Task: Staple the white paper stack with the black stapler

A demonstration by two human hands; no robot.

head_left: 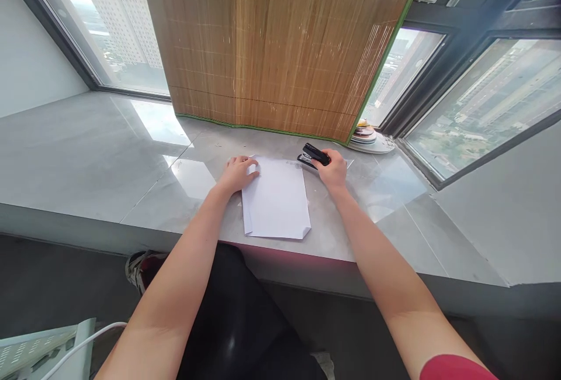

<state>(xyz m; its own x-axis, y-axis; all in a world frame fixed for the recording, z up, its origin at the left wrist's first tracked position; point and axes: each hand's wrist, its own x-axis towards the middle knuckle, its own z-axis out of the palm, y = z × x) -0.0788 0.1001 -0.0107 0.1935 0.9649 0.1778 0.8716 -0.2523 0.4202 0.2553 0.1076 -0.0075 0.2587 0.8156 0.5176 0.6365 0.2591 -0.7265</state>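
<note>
White sheets of paper (277, 199) lie flat on the grey tiled ledge, with a folded corner at the lower right and a little print near the top right. My left hand (239, 173) rests at the upper left edge of the paper, fingers bent and thumb apart, touching the sheets. In my right hand (334, 169) is a black stapler (315, 154), its jaws apart and pointing left, just off the top right corner of the paper. The fingers around the stapler's back end are partly hidden.
A bamboo blind (272, 47) hangs over the back of the ledge (96, 152). Stacked plates (370, 140) stand at the back right, near the window. Down at the lower left is a pale green plastic piece (48, 348) with a white cord (87, 342).
</note>
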